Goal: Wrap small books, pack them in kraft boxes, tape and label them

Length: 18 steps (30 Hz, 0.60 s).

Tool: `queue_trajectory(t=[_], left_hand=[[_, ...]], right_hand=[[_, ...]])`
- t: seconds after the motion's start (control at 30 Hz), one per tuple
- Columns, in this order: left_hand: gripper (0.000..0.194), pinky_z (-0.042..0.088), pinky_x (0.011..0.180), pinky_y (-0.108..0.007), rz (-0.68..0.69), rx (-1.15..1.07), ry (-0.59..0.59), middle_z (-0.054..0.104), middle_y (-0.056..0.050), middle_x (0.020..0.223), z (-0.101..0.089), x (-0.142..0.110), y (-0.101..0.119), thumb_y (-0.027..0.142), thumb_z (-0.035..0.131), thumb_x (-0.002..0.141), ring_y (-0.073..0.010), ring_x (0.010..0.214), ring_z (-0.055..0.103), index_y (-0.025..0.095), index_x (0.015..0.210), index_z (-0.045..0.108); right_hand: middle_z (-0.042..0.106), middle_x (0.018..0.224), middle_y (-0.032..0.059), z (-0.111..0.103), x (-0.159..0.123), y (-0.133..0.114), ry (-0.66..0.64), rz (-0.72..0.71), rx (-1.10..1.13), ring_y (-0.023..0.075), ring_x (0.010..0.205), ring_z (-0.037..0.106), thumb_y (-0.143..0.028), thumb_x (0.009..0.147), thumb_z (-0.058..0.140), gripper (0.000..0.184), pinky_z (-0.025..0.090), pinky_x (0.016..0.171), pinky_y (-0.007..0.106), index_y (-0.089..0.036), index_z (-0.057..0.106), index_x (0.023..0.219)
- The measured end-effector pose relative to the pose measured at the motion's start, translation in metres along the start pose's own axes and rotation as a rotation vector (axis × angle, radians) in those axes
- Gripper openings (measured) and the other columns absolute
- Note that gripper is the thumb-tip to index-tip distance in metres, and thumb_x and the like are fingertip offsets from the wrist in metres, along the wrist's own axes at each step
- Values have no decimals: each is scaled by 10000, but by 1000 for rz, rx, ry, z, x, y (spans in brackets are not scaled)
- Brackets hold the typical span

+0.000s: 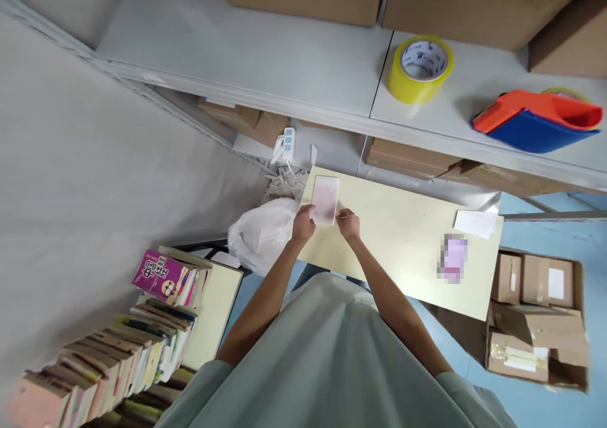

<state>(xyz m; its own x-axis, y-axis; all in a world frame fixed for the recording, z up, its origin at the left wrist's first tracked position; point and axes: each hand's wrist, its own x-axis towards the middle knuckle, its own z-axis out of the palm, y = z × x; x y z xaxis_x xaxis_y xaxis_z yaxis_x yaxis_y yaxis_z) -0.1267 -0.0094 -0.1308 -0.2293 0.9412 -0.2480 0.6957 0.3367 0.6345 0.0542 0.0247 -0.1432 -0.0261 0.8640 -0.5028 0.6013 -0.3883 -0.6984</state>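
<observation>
A pale pink, flat rectangular item with a whitish border (325, 199), like a thin book or a wrapped packet, lies at the left end of the cream table (379, 226). At its lower left corner is my left hand (304, 223), fingers curled and thumb over the edge, gripping that corner. My right hand (348, 224) is closed in a pinch just beside the lower right edge. What its fingertips hold, if anything, is too small to make out.
White paper slips (475, 223) and a pixelated purple item (453, 258) lie on the table's right. A white plastic bag (263, 235) hangs left. Above, the shelf carries yellow tape (421, 69) and a red-blue tape dispenser (538, 121). Books (164, 276) stand lower left; a carton (538, 320) sits right.
</observation>
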Motion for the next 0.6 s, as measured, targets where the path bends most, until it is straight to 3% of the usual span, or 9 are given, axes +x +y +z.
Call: queue_trajectory(t=[0.1, 0.2, 0.33, 0.47, 0.6], left_hand=[[522, 669, 957, -435, -46, -20, 65, 750, -154, 1239, -14, -59, 2, -18, 513, 806, -240, 961, 772, 163, 1247, 729], [448, 686, 888, -374, -127, -86, 167, 766, -109, 1236, -25, -125, -1, 65, 513, 865, -210, 940, 773, 220, 1220, 738], [359, 697, 855, -388, -244, -115, 287, 784, -102, 1216, -44, -201, 0, 134, 539, 881, -238, 967, 788, 243, 1150, 751], [366, 707, 857, -420, -323, -144, 387, 794, -58, 1197, -60, -251, -1, 170, 556, 848, -217, 843, 772, 291, 1133, 752], [354, 707, 845, -410, -364, -199, 452, 798, -59, 1182, -68, -282, -8, 220, 577, 832, -214, 826, 769, 274, 1129, 762]], right_hand=[[841, 1037, 88, -19, -35, 16, -27, -80, 81, 210, 892, 811, -228, 923, 603, 170, 626, 851, 321, -208, 722, 1044], [830, 960, 65, -26, -64, 34, -98, -83, 223, 224, 838, 818, -318, 898, 618, 133, 635, 800, 329, -232, 690, 970], [798, 828, 43, -13, -90, 41, -213, -42, 325, 244, 785, 818, -371, 849, 633, 134, 632, 751, 342, -246, 663, 889], [783, 780, 31, 5, -115, 33, -298, -79, 340, 250, 784, 812, -387, 810, 643, 134, 631, 762, 351, -258, 651, 846], [794, 822, 34, 10, -145, 31, -353, -170, 291, 254, 831, 808, -452, 811, 663, 194, 632, 806, 367, -265, 664, 865]])
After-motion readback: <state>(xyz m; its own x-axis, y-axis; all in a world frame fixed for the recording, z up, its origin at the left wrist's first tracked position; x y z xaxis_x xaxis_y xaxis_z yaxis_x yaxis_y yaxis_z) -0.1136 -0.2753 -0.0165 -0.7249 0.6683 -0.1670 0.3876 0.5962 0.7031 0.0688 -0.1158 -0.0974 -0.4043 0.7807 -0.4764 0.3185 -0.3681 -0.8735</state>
